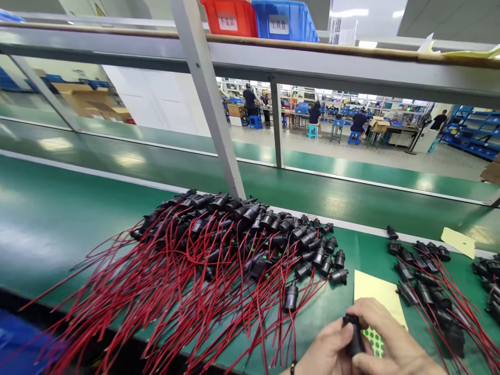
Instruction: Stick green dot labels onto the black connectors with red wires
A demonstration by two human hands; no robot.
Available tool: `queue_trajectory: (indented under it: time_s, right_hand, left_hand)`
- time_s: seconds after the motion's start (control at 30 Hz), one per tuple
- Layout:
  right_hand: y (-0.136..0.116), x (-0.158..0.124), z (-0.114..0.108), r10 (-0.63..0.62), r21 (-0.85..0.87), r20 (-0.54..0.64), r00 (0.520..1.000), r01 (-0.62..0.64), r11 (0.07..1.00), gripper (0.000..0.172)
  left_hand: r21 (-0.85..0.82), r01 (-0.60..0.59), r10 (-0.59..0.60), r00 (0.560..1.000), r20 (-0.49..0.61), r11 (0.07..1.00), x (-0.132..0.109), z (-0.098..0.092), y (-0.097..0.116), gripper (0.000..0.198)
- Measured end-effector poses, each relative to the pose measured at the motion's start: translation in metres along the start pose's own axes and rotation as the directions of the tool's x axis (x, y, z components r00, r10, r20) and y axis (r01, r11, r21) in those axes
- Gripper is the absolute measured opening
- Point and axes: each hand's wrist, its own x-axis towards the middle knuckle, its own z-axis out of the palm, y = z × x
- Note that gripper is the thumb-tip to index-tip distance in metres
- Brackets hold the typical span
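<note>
Both hands, left hand (326, 349) and right hand (390, 346), close fingers around one black plug (355, 336) at the desk's (58, 219) near edge, over a sticker sheet (377, 297). Likely light, rigid plastic; best gripped by its body, since the red wire looks floppy.

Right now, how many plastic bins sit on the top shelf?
2: a red bin just left of centre and a blue bin touching its right side. Others may lie beyond the picture's top edge.

Black sockets (273, 229), red wires (187, 291); green-dotted sheet (373, 341)
</note>
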Motion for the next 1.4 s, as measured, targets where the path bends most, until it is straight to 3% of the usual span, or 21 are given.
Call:
queue_trajectory:
  time_s: [0.07, 0.13, 0.2, 0.27, 0.47, 0.67, 0.73, 0.8, 0.93, 1.0, 1.1, 1.23, 1.4]
  right_hand:
    - [0.019, 0.0, -0.003, 0.025, -0.085, -0.077, 0.997, -0.031, 0.996, 0.035]
    - [0.038, 0.001, -0.011, 0.122, -0.262, -0.168, 0.978, -0.164, 0.951, 0.018]
    - [0.053, 0.004, -0.016, 0.191, -0.442, -0.183, 0.964, -0.254, 0.86, 0.017]
    - [0.061, 0.009, -0.013, 0.234, -0.546, -0.131, 0.963, -0.268, 0.794, 0.021]
    - [0.072, 0.02, 0.011, 0.283, -0.626, -0.077, 0.956, -0.267, 0.733, 0.023]
    - [0.074, 0.015, 0.018, 0.284, -0.658, -0.064, 0.957, -0.255, 0.709, 0.027]
    - [0.073, 0.007, 0.018, 0.23, -0.601, -0.07, 0.971, -0.225, 0.767, 0.029]
    - [0.073, -0.003, 0.019, 0.15, -0.453, -0.174, 0.973, -0.214, 0.865, 0.029]
    - [0.07, -0.023, 0.028, 0.134, -0.026, -0.473, 0.871, -0.165, 0.986, 0.027]
    - [0.062, -0.029, 0.039, 0.213, 0.198, -0.541, 0.813, -0.123, 0.972, 0.031]
    - [0.044, -0.03, 0.056, 0.37, 0.466, -0.554, 0.746, -0.091, 0.88, 0.04]
    - [0.022, -0.025, 0.068, 0.431, 0.57, -0.495, 0.755, -0.093, 0.816, 0.045]
    - [0.016, -0.025, 0.068, 0.407, 0.548, -0.492, 0.77, -0.09, 0.832, 0.042]
  left_hand:
    - [0.017, 0.005, -0.004, 0.996, -0.09, 1.0, 0.0, -0.007, 0.0, 0.05]
    - [0.082, 0.009, 0.006, 0.985, -0.172, 0.997, -0.002, -0.013, 0.002, 0.048]
    - [0.129, 0.014, 0.016, 0.973, -0.23, 0.992, -0.003, -0.017, 0.004, 0.05]
    - [0.138, 0.047, -0.01, 0.966, -0.257, 0.989, -0.003, -0.02, 0.003, 0.054]
    - [0.144, 0.078, -0.038, 0.963, -0.265, 0.986, 0.001, -0.025, 0.0, 0.058]
    - [0.165, 0.075, -0.031, 0.967, -0.254, 0.983, 0.002, -0.029, -0.004, 0.058]
    - [0.175, 0.067, -0.023, 0.97, -0.242, 0.982, 0.002, -0.031, -0.005, 0.057]
    - [0.212, 0.06, -0.011, 0.974, -0.226, 0.975, 0.001, -0.033, -0.007, 0.057]
    - [0.42, 0.063, -0.006, 0.991, -0.134, 0.905, -0.002, -0.038, -0.011, 0.063]
    - [0.548, 0.02, 0.022, 0.997, -0.069, 0.836, -0.004, -0.039, -0.01, 0.059]
    - [0.717, -0.088, 0.109, 0.994, 0.016, 0.692, -0.009, -0.036, -0.008, 0.047]
    - [0.836, -0.173, 0.197, 0.977, 0.079, 0.522, -0.014, -0.03, -0.005, 0.043]
    - [0.879, -0.198, 0.23, 0.968, 0.105, 0.434, -0.02, -0.025, -0.004, 0.039]
